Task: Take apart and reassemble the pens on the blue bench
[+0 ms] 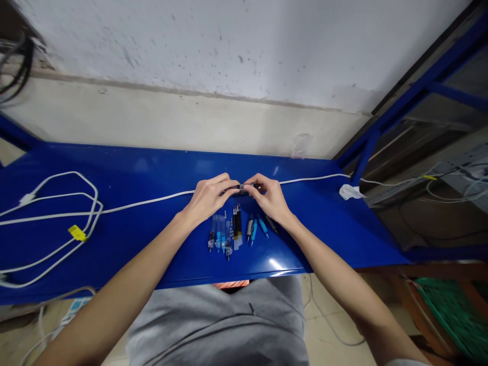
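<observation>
Above the blue tabletop (152, 259), my left hand (212, 195) and my right hand (268, 196) meet at a dark pen part (241, 189), each pinching one end of it. Fingers hide much of it. Below my left hand lie clear pen barrels (218, 231) with black and blue ends. Dark ink refills (237, 226) stand in a row to their right, with small clear pieces beside them. Nearer my right hand are short blue grip sections (254, 230), a grey one (249, 227) and a dark one (271, 223) partly under the wrist.
A white cable (133, 204) runs across the table behind my hands and loops at the left, with a yellow tag (77, 233). Crumpled white paper (351, 191) lies at the right by a blue frame post (366, 155). A wall (190, 117) stands behind.
</observation>
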Demonstrator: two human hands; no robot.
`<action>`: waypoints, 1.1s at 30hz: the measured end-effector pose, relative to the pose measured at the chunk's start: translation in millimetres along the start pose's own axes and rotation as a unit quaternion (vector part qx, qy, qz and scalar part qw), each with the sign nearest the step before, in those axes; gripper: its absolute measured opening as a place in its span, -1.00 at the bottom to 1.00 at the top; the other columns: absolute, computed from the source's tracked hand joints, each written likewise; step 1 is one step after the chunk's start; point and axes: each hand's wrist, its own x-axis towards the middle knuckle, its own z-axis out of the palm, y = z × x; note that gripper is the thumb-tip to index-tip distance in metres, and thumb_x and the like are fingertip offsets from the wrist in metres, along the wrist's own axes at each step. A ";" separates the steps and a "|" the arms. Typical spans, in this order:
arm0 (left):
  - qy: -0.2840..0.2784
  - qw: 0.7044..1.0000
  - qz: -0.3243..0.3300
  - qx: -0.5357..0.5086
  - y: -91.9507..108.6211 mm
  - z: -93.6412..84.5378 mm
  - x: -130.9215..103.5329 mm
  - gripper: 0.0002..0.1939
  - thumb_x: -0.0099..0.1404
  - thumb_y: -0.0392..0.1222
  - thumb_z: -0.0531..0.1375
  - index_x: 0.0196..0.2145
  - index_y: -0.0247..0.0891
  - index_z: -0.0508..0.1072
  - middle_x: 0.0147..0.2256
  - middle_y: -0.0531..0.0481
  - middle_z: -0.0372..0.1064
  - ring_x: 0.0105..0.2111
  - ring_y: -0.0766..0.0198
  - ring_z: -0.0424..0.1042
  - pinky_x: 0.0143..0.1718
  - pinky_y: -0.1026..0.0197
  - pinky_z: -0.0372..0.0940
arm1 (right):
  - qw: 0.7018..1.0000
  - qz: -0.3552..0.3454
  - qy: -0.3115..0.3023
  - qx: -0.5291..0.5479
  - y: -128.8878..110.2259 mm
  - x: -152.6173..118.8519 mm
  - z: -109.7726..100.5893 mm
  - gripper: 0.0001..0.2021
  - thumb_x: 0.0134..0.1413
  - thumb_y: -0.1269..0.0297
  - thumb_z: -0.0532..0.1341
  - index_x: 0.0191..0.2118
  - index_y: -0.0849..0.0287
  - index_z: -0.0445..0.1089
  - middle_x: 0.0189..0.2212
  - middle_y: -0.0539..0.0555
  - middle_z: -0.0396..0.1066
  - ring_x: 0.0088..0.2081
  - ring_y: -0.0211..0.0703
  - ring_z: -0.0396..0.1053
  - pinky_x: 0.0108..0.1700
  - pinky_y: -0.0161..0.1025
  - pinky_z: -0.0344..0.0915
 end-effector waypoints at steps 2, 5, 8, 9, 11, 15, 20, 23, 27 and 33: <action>0.000 1.000 0.006 -0.012 2.4 0.4 0.2 -0.73 0.52 -0.06 0.15 -0.06 -0.25 0.58 -0.23 -0.03 0.45 -0.34 0.31 0.42 -0.31 0.25 0.26 | 0.999 0.022 0.001 -0.029 -1.2 -1.3 -0.1 -0.51 0.38 -0.10 0.14 -0.45 0.18 0.43 -0.58 -0.04 0.35 -0.51 -0.26 0.24 -0.37 -0.26 0.11; -0.010 1.000 -0.002 -0.018 4.9 1.4 1.1 -0.73 0.51 -0.06 0.16 -0.04 -0.23 0.58 -0.21 -0.04 0.43 -0.32 0.30 0.42 -0.28 0.24 0.27 | 0.997 0.043 0.015 -0.062 -4.5 -2.8 -0.6 -0.41 0.44 -0.11 0.02 -0.54 0.18 0.35 -0.65 -0.06 0.24 -0.55 -0.28 0.18 -0.37 -0.24 0.07; -0.002 1.000 -0.008 -0.028 4.5 1.4 1.8 -0.75 0.52 -0.09 0.14 -0.07 -0.23 0.58 -0.22 -0.04 0.42 -0.32 0.30 0.42 -0.27 0.23 0.28 | 0.999 0.026 0.018 -0.025 -7.6 -2.3 0.1 -0.59 0.38 -0.10 0.13 -0.27 0.16 0.45 -0.47 -0.03 0.43 -0.43 -0.23 0.32 -0.31 -0.28 0.17; 0.010 0.999 -0.007 -0.037 4.0 1.3 2.0 -0.76 0.52 -0.10 0.15 -0.09 -0.24 0.58 -0.23 -0.04 0.41 -0.32 0.29 0.42 -0.27 0.23 0.29 | 1.000 0.014 0.013 -0.005 -8.1 -1.8 0.8 -0.63 0.34 -0.09 0.18 -0.18 0.14 0.45 -0.40 -0.01 0.48 -0.37 -0.21 0.37 -0.27 -0.28 0.21; 0.034 0.998 -0.004 -0.053 3.5 1.5 2.3 -0.78 0.49 -0.10 0.18 -0.14 -0.25 0.58 -0.24 -0.05 0.41 -0.31 0.28 0.42 -0.26 0.22 0.31 | 1.000 0.000 0.004 0.018 -8.1 -1.1 2.5 -0.65 0.29 -0.08 0.24 -0.18 0.14 0.46 -0.35 0.01 0.51 -0.33 -0.18 0.41 -0.24 -0.28 0.24; 0.030 0.998 0.019 -0.045 4.5 3.4 2.5 -0.79 0.48 -0.11 0.18 -0.16 -0.24 0.59 -0.23 -0.07 0.42 -0.29 0.26 0.44 -0.25 0.20 0.34 | 0.999 0.037 0.000 -0.033 -4.4 -1.3 5.1 -0.48 0.39 -0.08 0.11 -0.51 0.17 0.37 -0.62 -0.04 0.32 -0.53 -0.26 0.22 -0.37 -0.26 0.10; 0.016 1.000 0.010 -0.022 5.2 3.2 2.1 -0.80 0.47 -0.10 0.20 -0.15 -0.24 0.57 -0.18 -0.08 0.44 -0.31 0.28 0.46 -0.27 0.22 0.34 | 0.997 0.036 -0.013 -0.072 -0.5 -2.6 6.5 -0.46 0.44 -0.05 0.05 -0.52 0.17 0.31 -0.60 -0.06 0.27 -0.52 -0.29 0.14 -0.38 -0.25 0.00; -0.005 0.998 0.016 -0.055 6.4 -0.1 2.9 -0.78 0.48 -0.08 0.21 -0.09 -0.26 0.56 -0.16 -0.09 0.47 -0.32 0.29 0.47 -0.27 0.23 0.35 | 0.997 0.013 0.008 -0.081 -0.3 -2.8 6.3 -0.52 0.44 -0.02 0.07 -0.49 0.15 0.27 -0.57 -0.07 0.23 -0.49 -0.27 0.13 -0.35 -0.25 0.00; 0.021 0.998 0.049 -0.043 7.5 -4.7 5.4 -0.68 0.52 -0.06 0.15 0.08 -0.26 0.52 -0.08 -0.15 0.52 -0.13 0.18 0.52 -0.07 0.15 0.37 | 0.998 0.002 0.048 -0.032 -1.8 -1.3 4.1 -0.65 0.40 0.02 0.13 -0.35 0.14 0.35 -0.47 -0.05 0.32 -0.40 -0.23 0.22 -0.28 -0.28 0.12; 0.027 0.997 0.012 0.067 2.6 -4.6 5.9 -0.66 0.53 0.00 0.11 -0.14 -0.25 0.60 -0.26 -0.11 0.58 -0.22 0.11 0.46 -0.15 0.05 0.28 | 0.997 0.038 0.062 -0.029 1.2 -0.6 1.9 -0.56 0.39 -0.08 0.12 -0.42 0.14 0.32 -0.53 -0.06 0.24 -0.46 -0.24 0.16 -0.33 -0.25 0.09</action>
